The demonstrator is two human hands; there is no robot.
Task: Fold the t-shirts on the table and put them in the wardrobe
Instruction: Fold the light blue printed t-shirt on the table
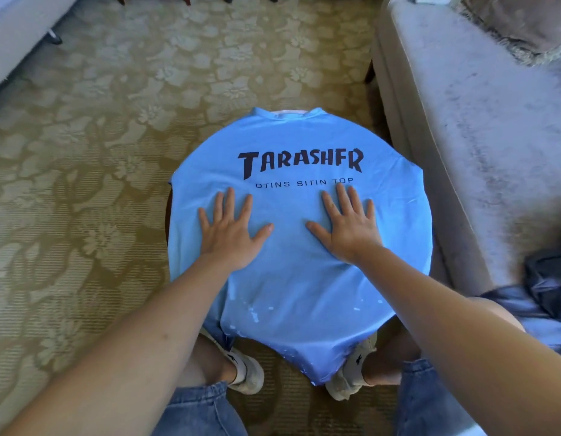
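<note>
Two hands lie flat on a light blue t-shirt (298, 287), palms down and fingers spread: the left hand (230, 232) and the right hand (348, 228) rest side by side, thumbs pointing toward each other with a gap of bare cloth between them. Neither hand grips or pinches the fabric. Just beyond the fingertips runs a small line of dark print, and beyond that a large dark word (299, 163); the right hand's longest fingers touch the small line. The collar (288, 112) lies at the far edge, well past both hands. Behind the wrists the shirt hangs down over the near edge, its hem flecked with white spots. The shirt is draped over a small round table (168, 215), of which only a dark sliver of rim shows left of the left hand. Below the forearms two pale shoes (247, 372) stand on a patterned carpet (84, 152). Right of the right hand stands a grey sofa (477, 136) with a dark crumpled cloth (543, 284) on it.
</note>
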